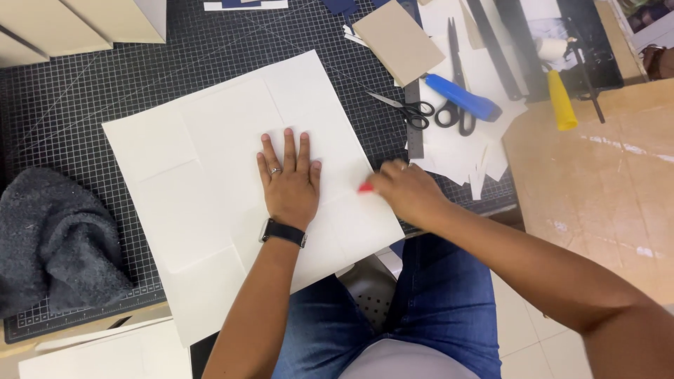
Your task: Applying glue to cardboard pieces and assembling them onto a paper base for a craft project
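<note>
A big sheet of cream paper lies on a dark cutting mat with a white grid. The mat sits on the tabletop. The paper has fold lines that make squares, and its near edge hangs a little over the near side of the mat.

The left hand lies flat on the middle of the paper. Its fingers are spread and point to the far side. It holds nothing; it just presses the paper down. There is a ring on one finger and a dark watch on the wrist.

The right hand is at the right edge of the paper. Its grip is closed on a small red thing. The red tip touches the paper close to the left hand. The right hand looks blurry, so I cannot tell what the red thing is.

A grey woolly cloth lies on the left side of the mat. Far to the right there are black scissors, a blue tool, a yellow tool and a tan piece of card. White paper scraps lie under and near them. A brown board is on the right. Near the bottom you can see blue jeans on the person's legs.
</note>
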